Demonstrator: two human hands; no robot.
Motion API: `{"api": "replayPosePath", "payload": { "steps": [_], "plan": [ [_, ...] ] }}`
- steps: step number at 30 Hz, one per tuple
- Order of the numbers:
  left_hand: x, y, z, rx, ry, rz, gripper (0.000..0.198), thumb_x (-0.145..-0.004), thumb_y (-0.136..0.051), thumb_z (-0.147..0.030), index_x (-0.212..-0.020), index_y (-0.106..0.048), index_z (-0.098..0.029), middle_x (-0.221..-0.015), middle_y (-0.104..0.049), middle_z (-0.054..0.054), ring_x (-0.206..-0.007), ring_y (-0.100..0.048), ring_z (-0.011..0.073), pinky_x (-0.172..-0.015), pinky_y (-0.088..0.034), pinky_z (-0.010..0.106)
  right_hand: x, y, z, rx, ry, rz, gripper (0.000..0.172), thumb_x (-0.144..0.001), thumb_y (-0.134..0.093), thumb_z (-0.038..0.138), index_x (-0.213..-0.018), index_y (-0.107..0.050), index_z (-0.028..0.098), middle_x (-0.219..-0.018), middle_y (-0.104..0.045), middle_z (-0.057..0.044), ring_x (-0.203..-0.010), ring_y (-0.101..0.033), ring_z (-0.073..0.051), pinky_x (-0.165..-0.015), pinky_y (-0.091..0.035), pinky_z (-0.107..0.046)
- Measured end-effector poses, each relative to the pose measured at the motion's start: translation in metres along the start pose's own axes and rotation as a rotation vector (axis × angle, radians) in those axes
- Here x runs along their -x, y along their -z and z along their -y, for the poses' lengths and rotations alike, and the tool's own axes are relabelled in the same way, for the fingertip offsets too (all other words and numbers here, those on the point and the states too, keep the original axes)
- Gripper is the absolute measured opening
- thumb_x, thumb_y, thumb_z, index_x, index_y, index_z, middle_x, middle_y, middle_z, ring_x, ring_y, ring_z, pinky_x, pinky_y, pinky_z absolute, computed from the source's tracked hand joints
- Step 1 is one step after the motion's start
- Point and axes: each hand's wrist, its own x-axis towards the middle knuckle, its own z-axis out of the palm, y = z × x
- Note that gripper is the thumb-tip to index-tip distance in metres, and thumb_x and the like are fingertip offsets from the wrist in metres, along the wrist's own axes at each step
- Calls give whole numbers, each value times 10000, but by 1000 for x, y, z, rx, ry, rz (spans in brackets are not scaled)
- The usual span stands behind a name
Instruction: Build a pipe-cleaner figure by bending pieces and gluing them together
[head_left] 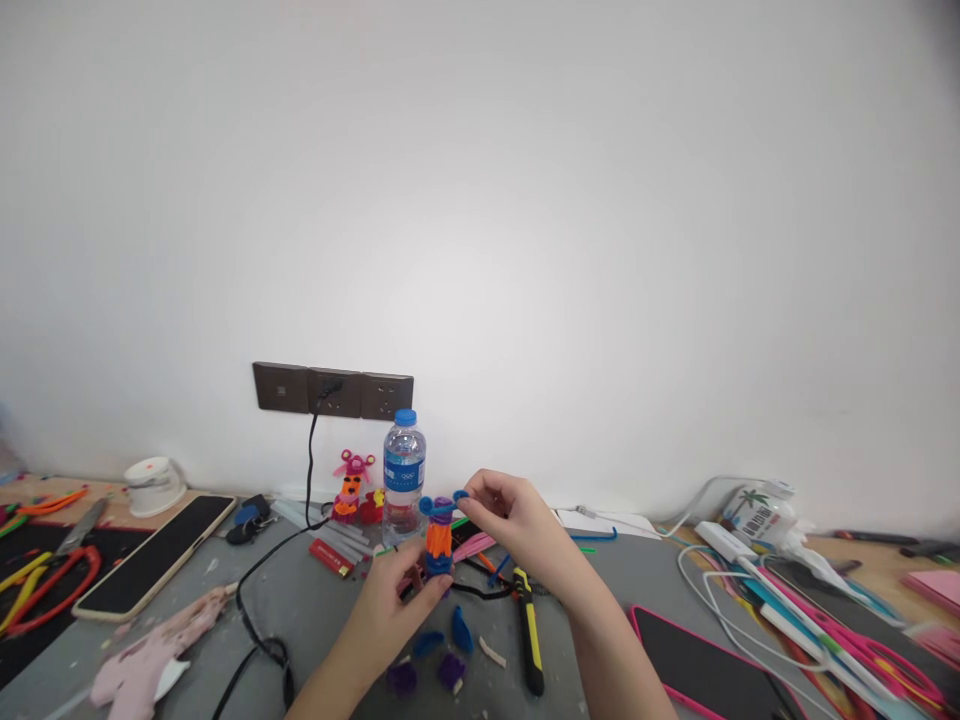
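Observation:
A small pipe-cleaner figure [439, 541] stands upright between my hands, with an orange middle, a blue base, a purple top and blue round loops like ears. My left hand [391, 598] is closed around its lower part from the left. At the upper right, the thumb and fingertips of my right hand [517, 520] pinch the blue loop on that side. A similar pink and orange figure [349, 492] stands behind, left of a water bottle [404, 475]. Below my hands lie blue scraps [462, 630] and purple fuzzy pieces [451, 671].
A yellow-and-black utility knife [529, 632] lies right of the scraps. Phones lie at left [157, 555] and right [705, 668]. Red-handled scissors [64, 590] rest far left, pink scissors [885, 660] far right. A black cable [251, 625] runs to the wall sockets [333, 391].

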Motion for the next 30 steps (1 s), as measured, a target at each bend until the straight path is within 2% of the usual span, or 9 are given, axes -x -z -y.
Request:
{"api": "replayPosePath", "payload": {
  "steps": [4, 10, 18, 24, 30],
  "plan": [
    [0, 0, -1, -42, -7, 4, 267, -882, -585, -384, -978, -698, -163, -751, -636, 27, -661, -567, 173, -593, -445, 230, 0, -3, 3, 27, -1, -21, 200, -844, -556, 285, -675, -491, 200, -592, -366, 66, -564, -338, -119, -543, -273, -260],
    [1, 0, 1, 12, -36, -41, 272, -868, -615, -392, -1006, -710, -178, -771, -675, 37, -650, -580, 176, -585, -473, 230, -2, -8, 1, 44, 23, -76, 199, -818, -558, 259, -655, -454, 212, -580, -371, 63, -555, -351, -122, -525, -269, -256],
    [0, 1, 0, 3, -39, -18, 294, -872, -614, -394, -1038, -701, -168, -778, -675, 38, -675, -591, 182, -610, -478, 234, -2, -12, -2, 34, 3, -52, 219, -817, -547, 244, -646, -413, 216, -586, -366, 66, -560, -339, -119, -523, -264, -252],
    [0, 1, -2, -11, -64, -32, 304, -880, -600, -428, -989, -714, -169, -767, -673, 49, -691, -594, 197, -636, -478, 246, -1, -12, 1, 27, -9, -52, 224, -805, -543, 239, -637, -395, 223, -580, -341, 73, -554, -322, -118, -519, -258, -249],
    [0, 2, -3, -73, -80, -41, 287, -881, -601, -429, -959, -711, -175, -715, -643, 25, -623, -560, 176, -583, -440, 233, -1, -11, 3, 36, -14, -53, 214, -791, -544, 233, -631, -404, 219, -572, -348, 71, -547, -322, -115, -513, -259, -245]
  ]
}}
